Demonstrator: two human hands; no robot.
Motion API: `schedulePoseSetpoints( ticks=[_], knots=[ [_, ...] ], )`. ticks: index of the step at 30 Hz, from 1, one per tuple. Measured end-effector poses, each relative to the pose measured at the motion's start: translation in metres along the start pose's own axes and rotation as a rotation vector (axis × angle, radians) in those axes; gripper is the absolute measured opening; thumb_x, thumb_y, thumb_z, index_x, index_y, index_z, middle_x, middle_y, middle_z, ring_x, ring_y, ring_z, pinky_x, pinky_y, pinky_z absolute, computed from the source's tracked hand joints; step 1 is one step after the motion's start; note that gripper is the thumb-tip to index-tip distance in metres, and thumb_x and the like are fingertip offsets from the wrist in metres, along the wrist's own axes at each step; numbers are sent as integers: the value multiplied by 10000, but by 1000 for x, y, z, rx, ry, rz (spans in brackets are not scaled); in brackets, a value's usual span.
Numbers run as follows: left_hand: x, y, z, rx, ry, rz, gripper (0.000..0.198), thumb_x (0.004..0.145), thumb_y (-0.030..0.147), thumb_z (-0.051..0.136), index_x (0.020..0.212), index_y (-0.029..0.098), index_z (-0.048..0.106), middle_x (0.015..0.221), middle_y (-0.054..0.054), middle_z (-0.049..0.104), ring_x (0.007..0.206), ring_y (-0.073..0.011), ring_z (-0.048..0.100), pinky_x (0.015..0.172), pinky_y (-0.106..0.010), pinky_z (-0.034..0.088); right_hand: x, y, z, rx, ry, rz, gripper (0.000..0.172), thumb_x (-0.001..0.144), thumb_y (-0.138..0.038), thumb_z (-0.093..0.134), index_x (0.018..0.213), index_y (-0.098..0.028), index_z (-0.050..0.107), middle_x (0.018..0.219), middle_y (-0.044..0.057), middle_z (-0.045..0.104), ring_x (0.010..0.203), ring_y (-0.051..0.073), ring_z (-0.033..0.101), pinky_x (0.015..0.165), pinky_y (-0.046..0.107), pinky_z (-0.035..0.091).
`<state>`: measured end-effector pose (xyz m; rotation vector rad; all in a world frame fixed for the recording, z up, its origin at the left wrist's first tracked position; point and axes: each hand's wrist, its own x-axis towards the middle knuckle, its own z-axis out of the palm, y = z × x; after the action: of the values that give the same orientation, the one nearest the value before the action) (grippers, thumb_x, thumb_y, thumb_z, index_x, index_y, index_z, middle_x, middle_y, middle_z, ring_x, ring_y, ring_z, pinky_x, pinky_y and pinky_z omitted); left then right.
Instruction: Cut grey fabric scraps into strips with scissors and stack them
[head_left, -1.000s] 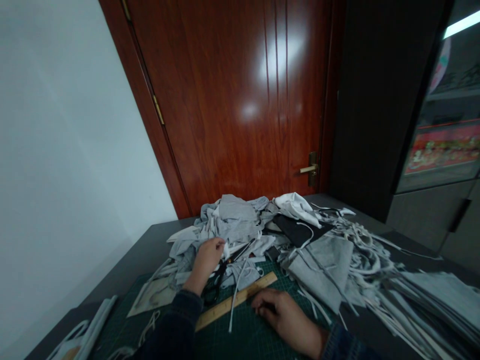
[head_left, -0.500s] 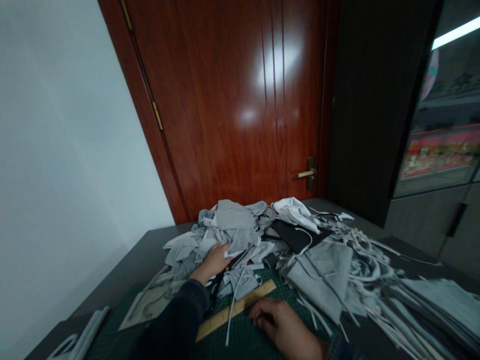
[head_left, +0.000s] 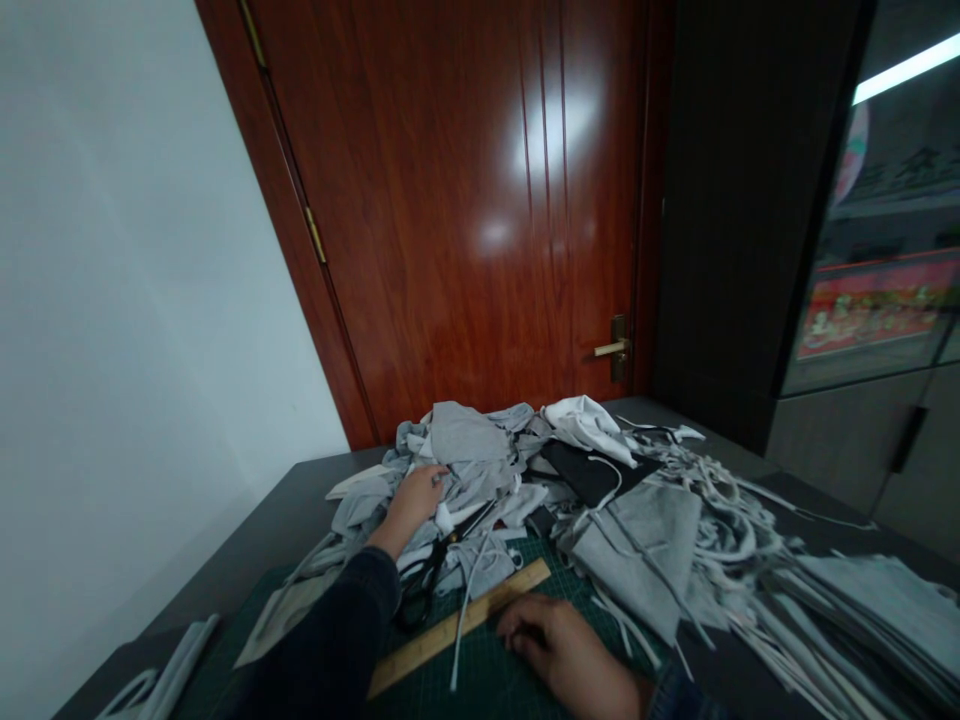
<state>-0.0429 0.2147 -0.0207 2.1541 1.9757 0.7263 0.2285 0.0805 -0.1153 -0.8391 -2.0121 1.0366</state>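
Observation:
My left hand [head_left: 415, 504] reaches into a heap of grey cloth scraps [head_left: 469, 432], its bent fingertips closed on a piece of grey cloth [head_left: 454, 482]. Just below that wrist lie black-handled scissors [head_left: 421, 592], blades pointing up and right among the scraps. My right hand [head_left: 553, 640] rests on the green cutting mat [head_left: 487, 690] with its fingers curled in and nothing seen in them. It is close to the lower side of a wooden ruler [head_left: 465, 622], which lies slantwise. A thin pale cord [head_left: 461, 640] crosses the ruler.
To the right lie a folded grey cloth [head_left: 645, 555], a black cloth [head_left: 592, 475], a white cloth [head_left: 589, 425] and tangled grey strips [head_left: 731, 515]. Stacked cloth [head_left: 885, 595] sits at the far right. Behind the table [head_left: 262, 530] stands a brown door [head_left: 450, 230].
My left hand has moved up and a little left over the heap, away from the scissors, and its fingers have bent. More of the scissors' handles shows. My right hand has stayed put.

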Motion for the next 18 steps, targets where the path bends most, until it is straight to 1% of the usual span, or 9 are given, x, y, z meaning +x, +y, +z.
schedulePoseSetpoints(
  ticks=[2,4,6,9,11,13,16,18],
  knots=[
    [11,1,3,-47,95,-23,474,889,155,522,1352,137,627,1466,-155,588,1404,-254,498,1215,-377,296,0,0,0,0,8,2,382,716,13,519,952,-175,753,954,37,738,919,167,677,839,218,478],
    [21,3,9,-110,141,-44,564,866,182,583,1429,154,554,1525,-156,527,1450,-265,442,1225,-407,288,1,1,1,4,13,8,395,698,24,521,942,-174,760,950,35,741,918,166,680,829,210,477],
    [28,4,17,-182,145,-70,622,876,235,595,1485,166,488,1554,-156,496,1463,-267,432,1209,-413,322,2,2,2,3,15,15,396,697,23,527,941,-178,765,956,32,745,922,166,683,825,207,477],
    [32,7,28,-274,99,-97,636,938,318,518,1537,134,411,1576,-174,470,1449,-251,463,1156,-364,396,5,7,3,-13,9,5,387,709,13,535,948,-185,767,972,30,750,935,170,686,832,211,478],
    [31,9,33,-302,58,-91,629,936,328,511,1524,115,436,1568,-175,484,1435,-245,483,1143,-335,406,6,9,4,-24,7,1,405,691,25,528,947,-182,764,962,29,753,927,170,689,830,211,478],
    [29,12,35,-301,22,-70,607,891,299,566,1470,124,520,1536,-151,531,1415,-241,507,1153,-318,389,7,11,4,-25,2,0,424,675,37,515,945,-179,760,948,27,753,910,167,692,820,208,480],
    [26,16,33,-254,-14,-50,557,804,234,643,1355,152,643,1449,-119,626,1348,-249,569,1143,-309,391,7,11,4,-14,0,-20,402,687,25,516,933,-183,755,948,25,750,910,167,690,817,209,482],
    [26,18,30,-205,-30,-56,517,785,208,651,1298,151,685,1380,-118,678,1280,-263,621,1101,-311,429,6,10,4,-3,7,-30,385,695,15,520,924,-186,755,944,24,747,911,166,688,816,209,483]
  ],
)
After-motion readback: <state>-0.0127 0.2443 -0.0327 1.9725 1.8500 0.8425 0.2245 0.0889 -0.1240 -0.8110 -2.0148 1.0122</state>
